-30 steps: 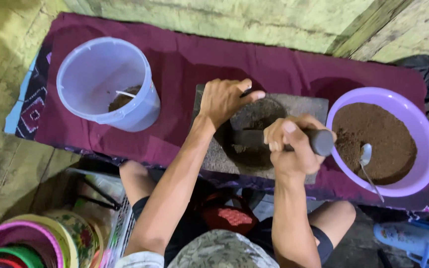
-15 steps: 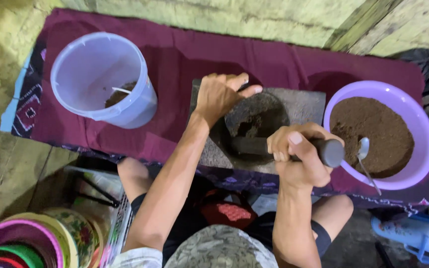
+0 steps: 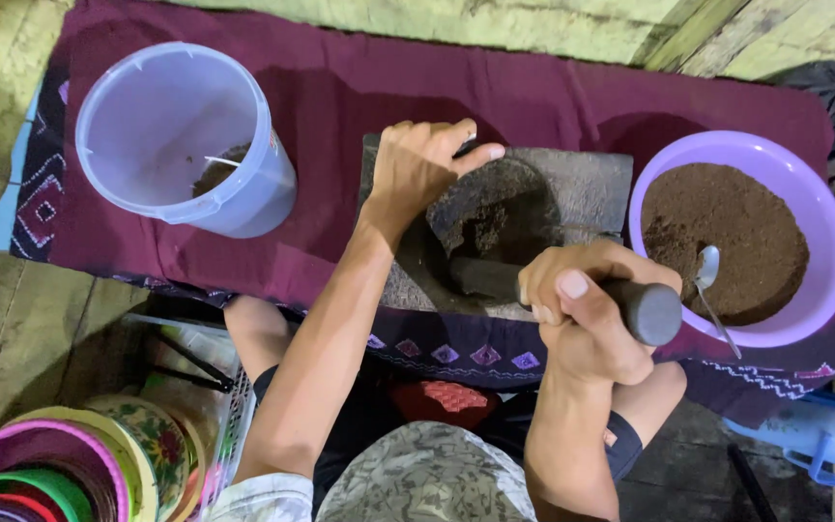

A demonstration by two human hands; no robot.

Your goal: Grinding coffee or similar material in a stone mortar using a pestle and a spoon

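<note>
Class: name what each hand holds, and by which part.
Right hand grips the dark pestle near its upper end. Left hand rests on the stone mortar's rim.

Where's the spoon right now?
In the head view the spoon sits on the right, in the purple bowl of brown powder, its handle leaning on the near rim, beside the right hand.

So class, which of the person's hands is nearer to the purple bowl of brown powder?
Right. The right hand grips the dark pestle just beside the purple bowl; the left hand rests on the stone mortar, farther away.
</note>
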